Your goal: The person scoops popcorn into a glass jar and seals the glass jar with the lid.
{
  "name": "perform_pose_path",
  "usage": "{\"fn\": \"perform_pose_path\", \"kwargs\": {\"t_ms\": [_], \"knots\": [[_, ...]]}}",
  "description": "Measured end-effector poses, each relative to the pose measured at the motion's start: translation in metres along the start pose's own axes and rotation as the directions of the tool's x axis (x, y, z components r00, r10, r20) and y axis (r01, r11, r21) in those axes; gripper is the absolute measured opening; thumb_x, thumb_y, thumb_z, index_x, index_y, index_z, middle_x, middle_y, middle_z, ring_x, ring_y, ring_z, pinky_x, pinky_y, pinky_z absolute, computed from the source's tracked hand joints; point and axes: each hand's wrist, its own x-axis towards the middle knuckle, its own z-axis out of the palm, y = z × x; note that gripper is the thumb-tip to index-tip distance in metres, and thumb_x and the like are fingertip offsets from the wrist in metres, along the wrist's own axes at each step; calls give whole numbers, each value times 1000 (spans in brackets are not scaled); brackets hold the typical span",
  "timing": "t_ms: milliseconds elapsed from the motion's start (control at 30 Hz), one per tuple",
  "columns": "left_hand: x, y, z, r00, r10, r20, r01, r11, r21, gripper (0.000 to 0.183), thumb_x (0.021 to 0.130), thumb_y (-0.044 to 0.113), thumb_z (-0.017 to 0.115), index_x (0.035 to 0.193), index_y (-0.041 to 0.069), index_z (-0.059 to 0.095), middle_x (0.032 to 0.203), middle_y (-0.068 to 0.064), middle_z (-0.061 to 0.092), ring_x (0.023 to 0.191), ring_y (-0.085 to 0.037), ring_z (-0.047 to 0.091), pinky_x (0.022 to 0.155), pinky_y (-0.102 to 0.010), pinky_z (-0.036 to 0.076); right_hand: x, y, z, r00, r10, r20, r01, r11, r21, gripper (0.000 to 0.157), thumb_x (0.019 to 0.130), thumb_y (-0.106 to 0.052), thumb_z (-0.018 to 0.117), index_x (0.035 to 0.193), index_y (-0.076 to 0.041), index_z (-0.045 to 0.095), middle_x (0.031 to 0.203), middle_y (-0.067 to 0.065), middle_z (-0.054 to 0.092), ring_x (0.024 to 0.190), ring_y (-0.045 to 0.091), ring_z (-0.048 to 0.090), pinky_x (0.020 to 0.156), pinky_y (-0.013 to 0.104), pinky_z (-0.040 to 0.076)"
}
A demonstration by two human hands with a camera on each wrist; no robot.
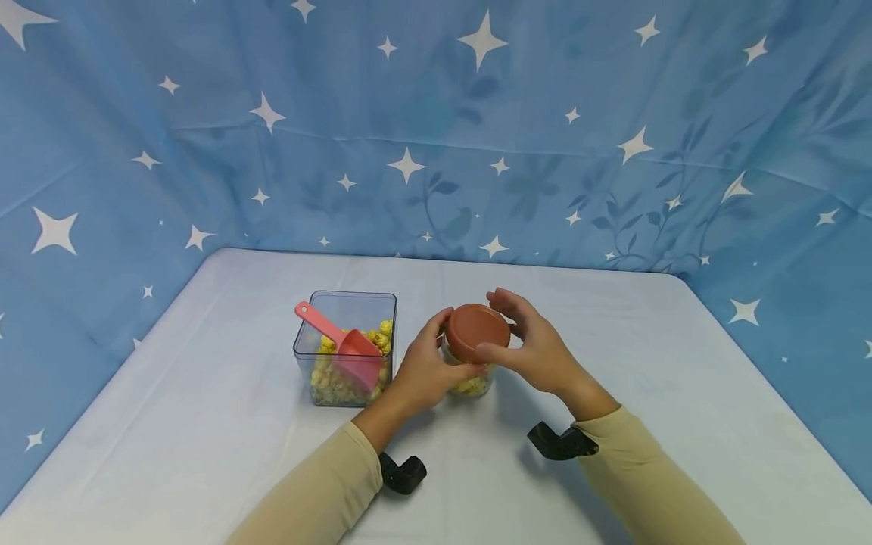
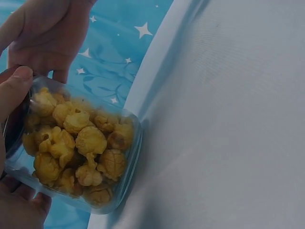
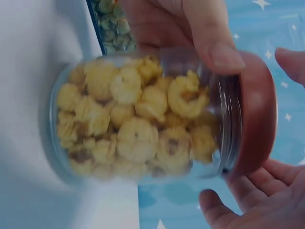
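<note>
A clear jar [image 3: 138, 129] of yellow popcorn stands on the table, with a reddish-brown lid [image 1: 478, 333] over its mouth. My left hand [image 1: 425, 371] grips the jar near its neck; its thumb lies by the lid's lower edge in the right wrist view. Around the lid's other side is my right hand [image 1: 545, 356], fingers spread and loosely bent. The right wrist view shows a gap between the right thumb and the lid, while the fingers below come close to its rim. Whether they touch it I cannot tell.
Left of the jar stands a clear square container [image 1: 345, 294] of popcorn, a pink scoop [image 1: 357, 352] leaning in it. Both are on a white-covered table [image 1: 204, 424]. A blue starry curtain [image 1: 436, 129] hangs behind. Black wrist mounts stick out below both forearms.
</note>
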Motion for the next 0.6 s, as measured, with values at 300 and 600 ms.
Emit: {"fn": "perform_pose_path", "kwargs": {"t_ms": [300,600], "knots": [[-1,10,-2,999,49,-9,-49,999,-16,104,77,26,90,157,8,26,158,-6,32,144,-22,32,113,-45,33,-9,20,-7,991,-97,90,88,992,95,75,92,-5,64,152,11,22,153,27,36,139,42,36,104,58,39],[5,22,0,995,100,-23,-100,995,13,107,75,29,91,156,6,26,153,-10,35,133,-24,43,103,-42,45,-9,36,10,996,-25,90,11,987,159,87,83,-9,82,153,-1,30,146,15,46,132,34,47,106,55,39]]}}
